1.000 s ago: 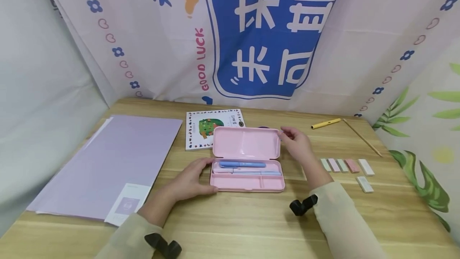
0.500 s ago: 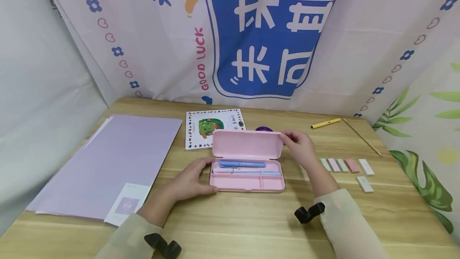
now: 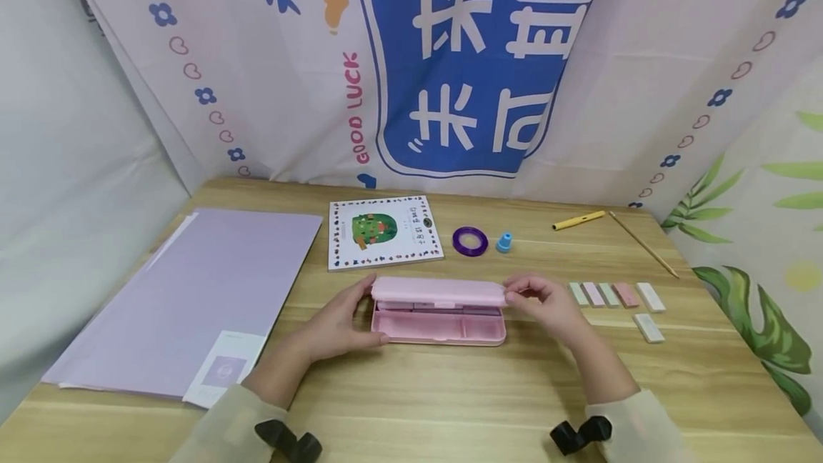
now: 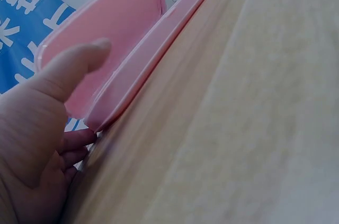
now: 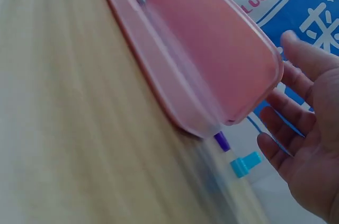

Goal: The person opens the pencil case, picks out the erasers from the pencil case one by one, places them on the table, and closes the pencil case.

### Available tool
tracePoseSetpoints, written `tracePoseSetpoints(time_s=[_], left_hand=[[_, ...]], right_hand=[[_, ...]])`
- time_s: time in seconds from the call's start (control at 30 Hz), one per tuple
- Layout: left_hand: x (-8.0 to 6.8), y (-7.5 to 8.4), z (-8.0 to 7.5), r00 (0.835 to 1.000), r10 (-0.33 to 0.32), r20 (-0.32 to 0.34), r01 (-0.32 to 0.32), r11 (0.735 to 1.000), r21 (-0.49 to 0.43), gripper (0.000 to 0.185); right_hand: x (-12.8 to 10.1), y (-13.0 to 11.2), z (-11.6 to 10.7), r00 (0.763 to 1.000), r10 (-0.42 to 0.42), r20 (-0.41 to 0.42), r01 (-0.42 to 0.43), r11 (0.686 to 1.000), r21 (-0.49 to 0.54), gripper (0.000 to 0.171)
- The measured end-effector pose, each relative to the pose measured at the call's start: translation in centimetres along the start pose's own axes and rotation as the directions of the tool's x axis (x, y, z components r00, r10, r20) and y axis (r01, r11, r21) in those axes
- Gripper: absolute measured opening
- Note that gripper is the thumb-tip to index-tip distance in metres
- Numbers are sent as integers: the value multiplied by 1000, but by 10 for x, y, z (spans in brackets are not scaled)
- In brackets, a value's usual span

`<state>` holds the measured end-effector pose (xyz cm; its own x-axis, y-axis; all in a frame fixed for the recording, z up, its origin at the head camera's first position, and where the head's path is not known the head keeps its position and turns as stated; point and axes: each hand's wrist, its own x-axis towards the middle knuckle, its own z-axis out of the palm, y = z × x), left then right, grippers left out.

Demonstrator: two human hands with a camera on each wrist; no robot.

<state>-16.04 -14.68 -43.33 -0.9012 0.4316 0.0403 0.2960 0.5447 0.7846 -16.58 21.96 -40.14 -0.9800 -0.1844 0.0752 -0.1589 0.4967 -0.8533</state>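
Two hands are flanking the pink pencil case (image 3: 439, 309) lying near the middle of the worktop (image 3: 411, 391), toward its front edge. The left hand (image 3: 334, 320) is resting against the case's left end with fingers relaxed, thumb touching the lid (image 4: 106, 38); its grip is loose, not clamped. The right hand (image 3: 543, 306) is sitting at the lid's right end, fingers spread and nearly straight in the right wrist view, touching rather than clutching. The lid is hanging low over the tray, a narrow gap showing, so the closing step seems almost done; the next move likely calls for a light downward press along the front rim. Erasers (image 3: 614, 295) are lying just beside the right hand, a purple folder (image 3: 193, 291) toward the left edge; the front edge is offering open room.
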Motion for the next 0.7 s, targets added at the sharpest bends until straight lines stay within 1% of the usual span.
tracePoseSetpoints(time_s=[0.1,0.13,0.17,0.23,0.33,0.47,0.7], left_hand=[[-1,-1,0,1000,23,-1,-23,1000,-13,101],[-1,-2,0,1000,26,0,-26,1000,-11,97],[-2,-2,0,1000,22,3,-22,1000,-8,93],[-2,-2,0,1000,10,6,-10,1000,8,85],[-2,-1,0,1000,-18,8,18,999,31,79],[-2,1,0,999,-38,7,38,998,47,78],[-1,3,-2,998,-64,18,63,997,47,80]], right_hand=[[-3,6,7,1000,8,16,-8,1000,-11,18],[-3,8,10,999,7,36,-6,1000,-17,21],[-3,10,12,998,15,55,-14,1000,-24,25],[-3,13,15,995,7,103,0,998,-63,37],[-3,16,17,986,17,166,2,994,-114,54],[-4,16,17,982,34,187,-5,988,-152,64],[-4,10,16,977,51,206,-13,983,-184,69]])
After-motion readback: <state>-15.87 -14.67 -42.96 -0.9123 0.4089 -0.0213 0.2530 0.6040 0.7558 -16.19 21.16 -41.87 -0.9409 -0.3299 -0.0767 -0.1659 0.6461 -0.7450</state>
